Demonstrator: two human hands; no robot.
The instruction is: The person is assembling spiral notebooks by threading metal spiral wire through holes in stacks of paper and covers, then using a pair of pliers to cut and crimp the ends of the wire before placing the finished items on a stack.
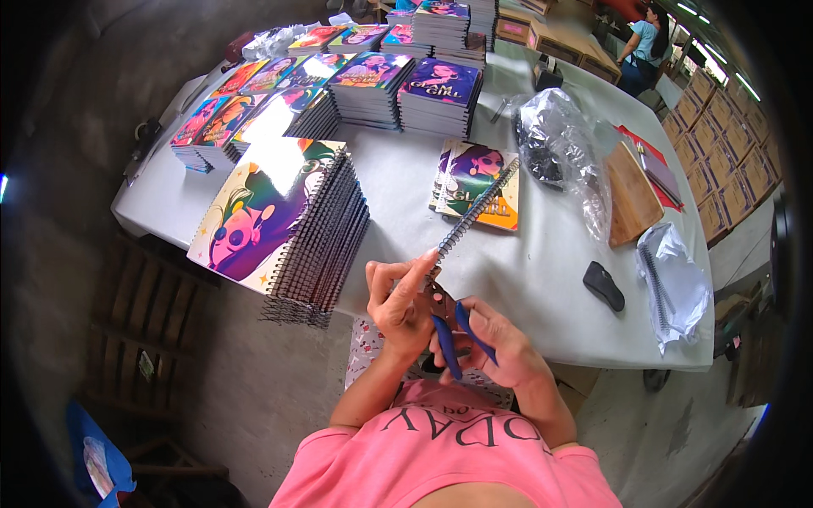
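Observation:
A dark spiral binding coil (477, 212) slants up and away from my left hand (401, 311), which pinches its lower end. My right hand (510, 349) is wrapped round blue-handled pliers (447, 345). Their handles are spread, and the jaws lie close to the coil's lower end beside my left fingers; whether they touch it I cannot tell. Beyond the coil, a pair of spiral notebooks (470, 173) with bright illustrated covers lies on the table. To the left, a tall stack of spiral-bound notebooks (318, 237) stands at the near edge.
Several more notebook stacks (436, 93) fill the white table's (389, 165) far side. On the right lie a clear plastic bag (563, 148), a wooden board (633, 199), a black object (603, 286) and coils (654, 279) on white paper. Stacked cartons (720, 161) and another person (644, 51) are farther back.

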